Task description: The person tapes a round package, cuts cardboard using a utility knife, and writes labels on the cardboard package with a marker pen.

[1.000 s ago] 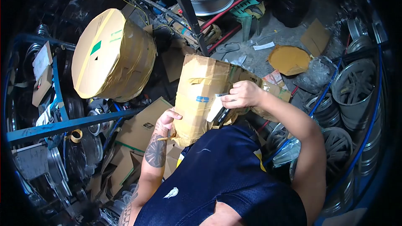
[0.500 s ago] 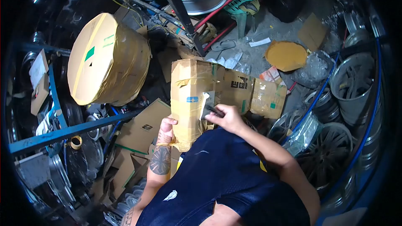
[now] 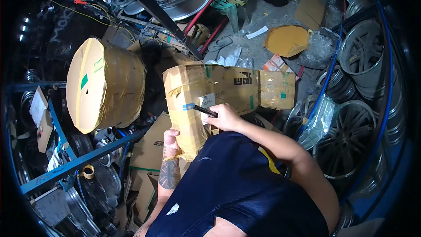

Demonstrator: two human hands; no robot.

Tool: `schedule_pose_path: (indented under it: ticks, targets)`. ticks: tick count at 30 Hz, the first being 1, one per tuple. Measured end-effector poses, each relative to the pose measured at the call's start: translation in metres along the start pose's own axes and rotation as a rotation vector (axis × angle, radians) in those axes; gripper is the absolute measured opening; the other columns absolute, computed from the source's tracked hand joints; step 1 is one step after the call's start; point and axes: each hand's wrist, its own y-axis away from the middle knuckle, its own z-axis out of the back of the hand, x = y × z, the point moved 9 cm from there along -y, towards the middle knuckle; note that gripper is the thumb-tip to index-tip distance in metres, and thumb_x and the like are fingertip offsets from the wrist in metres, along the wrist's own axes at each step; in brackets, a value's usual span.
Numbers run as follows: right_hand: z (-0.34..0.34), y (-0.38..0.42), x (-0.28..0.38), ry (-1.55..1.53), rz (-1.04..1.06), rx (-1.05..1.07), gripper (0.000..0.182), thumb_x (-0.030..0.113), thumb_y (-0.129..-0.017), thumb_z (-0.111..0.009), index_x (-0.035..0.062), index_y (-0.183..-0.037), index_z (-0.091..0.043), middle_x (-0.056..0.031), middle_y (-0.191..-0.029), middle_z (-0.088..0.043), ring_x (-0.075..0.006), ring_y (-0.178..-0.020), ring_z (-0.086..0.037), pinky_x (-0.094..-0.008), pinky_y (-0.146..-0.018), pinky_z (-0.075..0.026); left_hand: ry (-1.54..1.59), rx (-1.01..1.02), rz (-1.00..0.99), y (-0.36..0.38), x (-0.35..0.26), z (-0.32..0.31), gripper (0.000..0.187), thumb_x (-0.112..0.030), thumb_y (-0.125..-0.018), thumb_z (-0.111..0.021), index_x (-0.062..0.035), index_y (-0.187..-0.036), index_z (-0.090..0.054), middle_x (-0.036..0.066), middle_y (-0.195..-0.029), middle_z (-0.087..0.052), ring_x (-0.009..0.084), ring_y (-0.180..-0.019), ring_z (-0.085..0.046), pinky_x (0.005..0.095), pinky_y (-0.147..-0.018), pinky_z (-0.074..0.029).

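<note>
A tall cardboard package (image 3: 180, 125), bound in tan tape, stands against my body. My left hand (image 3: 171, 138) grips its left edge, thumb showing and the other fingers hidden behind the cardboard. Between the fingers of my right hand (image 3: 224, 117) is a slim black box cutter (image 3: 206, 110), its front end pointing left over the package face near a blue printed mark (image 3: 187, 106). Just above it, a white label (image 3: 207, 100) with dark handwriting lies on the cardboard, partly covered by the cutter and hand.
A big round taped carton (image 3: 105, 85) stands at left behind a blue metal rail (image 3: 87, 160). More taped cardboard (image 3: 276, 88) extends to the right. Wheel rims (image 3: 344, 140) are stacked at right beside a blue hose (image 3: 322, 90). A tape roll (image 3: 88, 172) hangs at lower left.
My right hand and the cutter have shifted left across the package. The white strip that stood up by the label no longer shows, and the label's writing is visible. My left hand keeps its grip.
</note>
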Motion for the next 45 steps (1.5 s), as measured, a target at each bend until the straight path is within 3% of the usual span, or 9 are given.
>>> schedule_pose_path:
  ticks: [3,6,13,22,33,37,40,43,45]
  targets:
    - [0.012,-0.004,-0.025,0.048,-0.074,0.050,0.028,0.028,-0.080,-0.083,0.0032,-0.082,-0.071,-0.0156,-0.067,-0.066,-0.0243,-0.059,-0.065,-0.0397,-0.059,-0.049,-0.036,-0.032,-0.013,0.004,-0.002,0.009,0.078,-0.007,-0.068,-0.070,0.0105,-0.141,-0.049,0.028,-0.129,-0.065,0.0424,-0.115,-0.066,0.0555,-0.104,-0.053]
    - [0.020,-0.005,-0.037,0.027,-0.010,0.107,0.025,0.025,-0.082,-0.082,0.0035,-0.083,-0.069,-0.0119,-0.066,-0.065,-0.0188,-0.056,-0.063,-0.0390,-0.059,-0.049,-0.044,-0.041,-0.017,0.006,-0.003,0.003,0.078,-0.006,-0.068,-0.069,0.0101,-0.141,-0.049,0.027,-0.129,-0.065,0.0421,-0.116,-0.066,0.0545,-0.105,-0.052]
    - [0.024,-0.001,-0.081,-0.242,-0.264,0.175,0.016,0.013,-0.089,-0.078,0.0037,-0.086,-0.066,-0.0026,-0.074,-0.070,-0.0048,-0.052,-0.054,-0.0221,-0.047,-0.042,-0.003,-0.066,-0.027,0.009,-0.001,0.018,0.078,-0.007,-0.066,-0.069,0.0111,-0.140,-0.050,0.029,-0.128,-0.065,0.0434,-0.114,-0.067,0.0584,-0.104,-0.052]
    - [0.092,0.019,-0.135,-0.189,-0.349,0.126,0.018,0.019,-0.088,-0.080,0.0061,-0.086,-0.067,0.0005,-0.071,-0.066,-0.0053,-0.049,-0.050,-0.0243,-0.045,-0.039,-0.007,-0.083,-0.007,0.016,-0.004,0.022,0.078,-0.008,-0.068,-0.068,0.0115,-0.141,-0.048,0.029,-0.128,-0.065,0.0451,-0.114,-0.067,0.0593,-0.104,-0.051]
    - [0.094,0.014,-0.117,-0.204,-0.274,0.127,0.023,0.021,-0.088,-0.081,0.0066,-0.085,-0.062,0.0033,-0.070,-0.058,-0.0058,-0.051,-0.050,-0.0244,-0.046,-0.040,-0.008,-0.107,-0.031,0.014,-0.005,0.027,0.077,-0.007,-0.067,-0.067,0.0109,-0.140,-0.050,0.029,-0.128,-0.065,0.0450,-0.115,-0.066,0.0581,-0.104,-0.052]
    - [0.143,0.026,-0.101,-0.176,-0.310,0.025,0.019,0.019,-0.087,-0.080,0.0055,-0.087,-0.067,0.0039,-0.069,-0.059,-0.0052,-0.052,-0.050,-0.0236,-0.047,-0.041,0.014,-0.137,-0.010,0.017,-0.003,0.024,0.076,-0.006,-0.069,-0.066,0.0106,-0.141,-0.049,0.028,-0.129,-0.065,0.0448,-0.114,-0.067,0.0583,-0.105,-0.051]
    - [0.160,0.033,-0.077,-0.275,-0.297,0.021,0.019,0.019,-0.088,-0.079,0.0055,-0.096,-0.068,0.0046,-0.070,-0.059,-0.0043,-0.053,-0.049,-0.0228,-0.048,-0.039,-0.082,-0.219,0.007,0.017,0.001,0.034,0.068,-0.004,-0.072,-0.066,0.0092,-0.138,-0.054,0.025,-0.128,-0.067,0.0396,-0.115,-0.067,0.0535,-0.106,-0.050]
    - [0.149,0.031,-0.067,-0.423,-0.201,0.043,0.018,0.018,-0.090,-0.076,0.0059,-0.100,-0.067,0.0039,-0.072,-0.060,-0.0036,-0.056,-0.050,-0.0214,-0.049,-0.038,-0.304,-0.390,0.015,0.014,0.002,0.088,0.064,-0.004,-0.072,-0.071,0.0062,-0.134,-0.059,0.018,-0.126,-0.070,0.0317,-0.116,-0.067,0.0474,-0.108,-0.048]
    - [0.145,0.026,-0.065,-0.299,-0.177,-0.102,0.018,0.017,-0.090,-0.075,0.0043,-0.100,-0.068,0.0034,-0.075,-0.061,-0.0057,-0.058,-0.053,-0.0235,-0.051,-0.042,-0.349,-0.408,-0.038,0.008,0.001,0.087,0.060,-0.005,-0.075,-0.073,0.0044,-0.133,-0.061,0.016,-0.124,-0.071,0.0285,-0.115,-0.067,0.0451,-0.107,-0.049]
